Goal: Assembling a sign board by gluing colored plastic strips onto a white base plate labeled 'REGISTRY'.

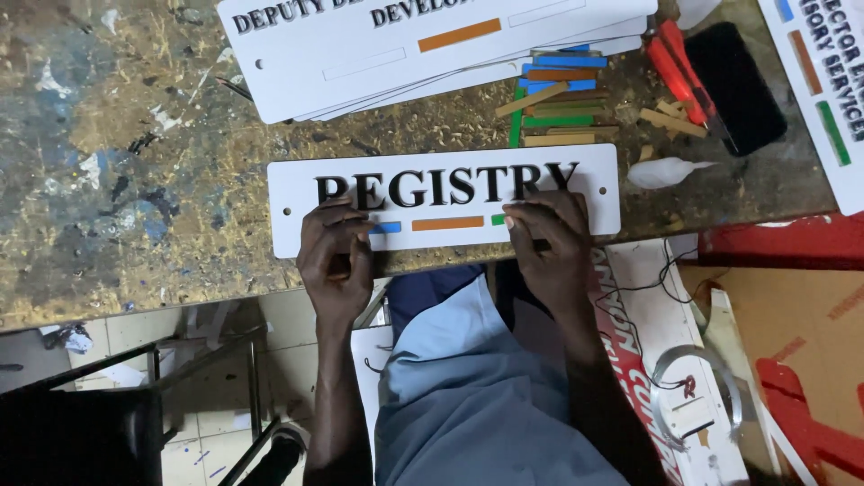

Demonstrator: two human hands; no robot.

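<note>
The left hand (335, 256) and right hand (547, 247) lie on the near edge of a white sign plate (432, 193) with black raised letters, fingers pressed flat on its lower strip, gripping nothing else. The plate rests on the paint-stained counter (135, 180). Beyond it lie coloured strips (558, 99), a stack of white signs (405, 45) and red-handled pliers (670, 58).

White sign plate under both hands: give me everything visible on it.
The white sign plate is a long, flat rectangle with rounded corners, seemingly rigid plastic or painted board. Raised black block letters run along its upper half; below them sit blue, orange and green strips, partly hidden. Small holes show near its ends. It lies flat at the front edge of the paint-spattered workbench. The left hand presses its left part, the right hand its right-centre.
</note>
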